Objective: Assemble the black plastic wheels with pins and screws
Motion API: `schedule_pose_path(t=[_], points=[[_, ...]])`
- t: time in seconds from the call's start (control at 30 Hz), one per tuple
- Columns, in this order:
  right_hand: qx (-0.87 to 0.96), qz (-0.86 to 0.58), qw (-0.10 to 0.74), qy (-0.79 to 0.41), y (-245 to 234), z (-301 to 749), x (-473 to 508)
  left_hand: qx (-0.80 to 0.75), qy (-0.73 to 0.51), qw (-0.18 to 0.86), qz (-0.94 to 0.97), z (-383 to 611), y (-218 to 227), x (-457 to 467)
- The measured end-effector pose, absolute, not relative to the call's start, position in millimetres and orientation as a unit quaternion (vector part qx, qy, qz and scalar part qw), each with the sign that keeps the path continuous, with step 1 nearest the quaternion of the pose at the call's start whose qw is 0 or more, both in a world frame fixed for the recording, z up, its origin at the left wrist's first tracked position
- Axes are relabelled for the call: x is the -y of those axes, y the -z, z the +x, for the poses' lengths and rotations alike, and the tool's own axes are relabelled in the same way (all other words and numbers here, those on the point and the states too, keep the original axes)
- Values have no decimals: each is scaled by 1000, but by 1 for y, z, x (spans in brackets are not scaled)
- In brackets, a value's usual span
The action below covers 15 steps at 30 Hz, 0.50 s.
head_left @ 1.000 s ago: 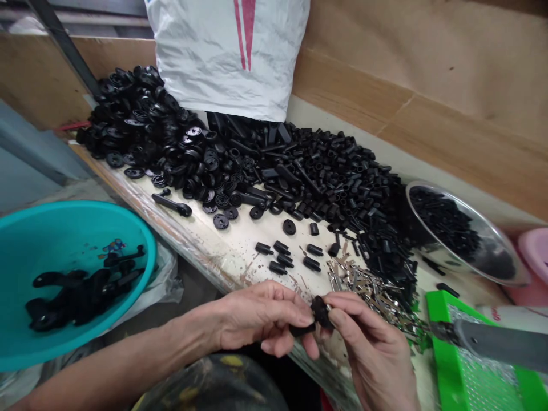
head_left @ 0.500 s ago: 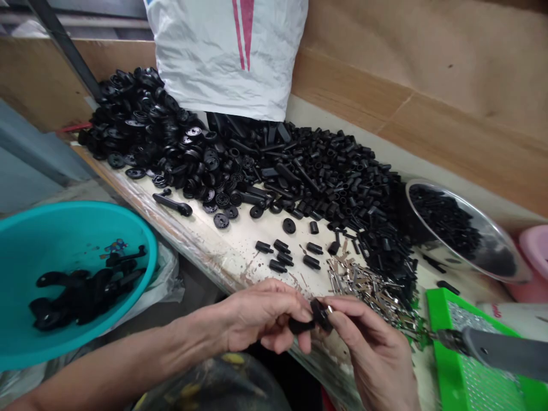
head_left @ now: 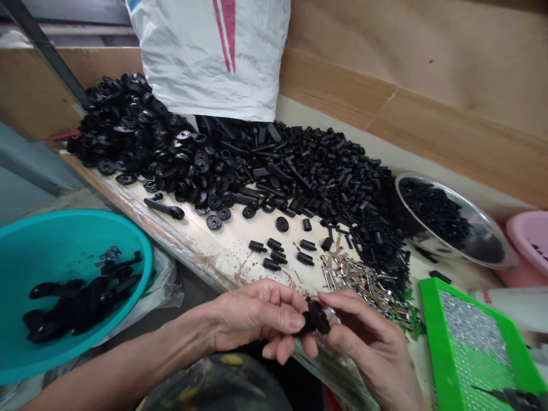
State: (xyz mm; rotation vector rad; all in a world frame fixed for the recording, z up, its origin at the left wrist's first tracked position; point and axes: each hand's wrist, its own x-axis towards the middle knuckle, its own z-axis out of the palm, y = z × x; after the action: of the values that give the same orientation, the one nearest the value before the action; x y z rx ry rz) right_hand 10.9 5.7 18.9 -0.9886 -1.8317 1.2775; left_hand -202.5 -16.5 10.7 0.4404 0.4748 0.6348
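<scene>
At lower centre, the left hand [head_left: 257, 317] and right hand [head_left: 368, 342] pinch a small black plastic part [head_left: 317, 317] between them. Black plastic wheels [head_left: 128, 125] and tubes [head_left: 325, 171] heap along the bench [head_left: 205, 257] below a white sack [head_left: 209, 57]; a teal basin [head_left: 77, 216] sits lower left, a green tray [head_left: 433, 337] lower right.

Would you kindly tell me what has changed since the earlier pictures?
The grey-handled tool has gone from above the green tray, and only a dark tip shows at its lower right. The left hand and right hand still hold the small black plastic part; the piles stayed as they were.
</scene>
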Motion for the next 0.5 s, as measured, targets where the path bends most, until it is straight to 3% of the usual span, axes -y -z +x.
schedule_pose_path(t=[0.17, 0.33, 0.5], points=[[752, -334, 322, -469, -21, 14, -9, -224, -344, 890, 200, -200, -5, 19], [778, -275, 306, -475, -30, 19, -11, -164, -286, 932, 154, -194, -5, 24], [822, -259, 285, -419, -35, 22, -7, -241, -326, 893, 197, -193, -12, 29]])
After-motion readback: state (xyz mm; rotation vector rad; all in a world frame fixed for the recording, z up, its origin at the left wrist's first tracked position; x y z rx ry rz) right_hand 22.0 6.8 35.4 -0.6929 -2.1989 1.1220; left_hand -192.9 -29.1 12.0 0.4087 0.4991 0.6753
